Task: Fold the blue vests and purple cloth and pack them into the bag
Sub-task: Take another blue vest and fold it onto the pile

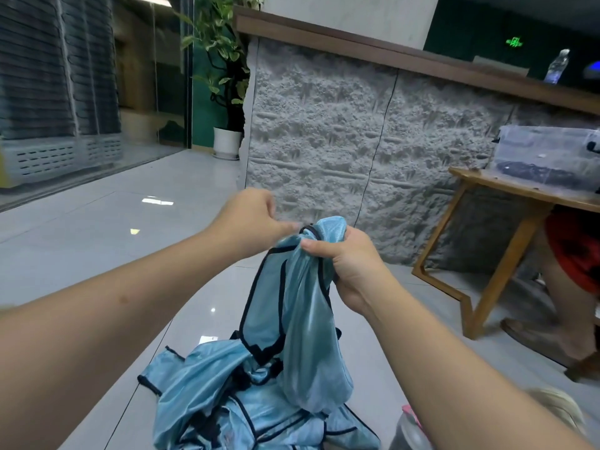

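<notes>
Shiny blue fabric with dark trim hangs from the right hand (344, 264), whose fingers are bunched tight round the top of one vest (292, 306). The left hand (251, 219) reaches in beside it, fingers loosely curled, apparently holding nothing. The vest looks light, limp and slippery; the bound shoulder edges should give the surest hold. More vests lie in a pile (233, 404) on the floor (97, 222) below, too tangled to count.

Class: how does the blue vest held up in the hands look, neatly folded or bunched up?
Bunched up: the right hand grips the blue vest gathered at its top, and it hangs crumpled.
</notes>
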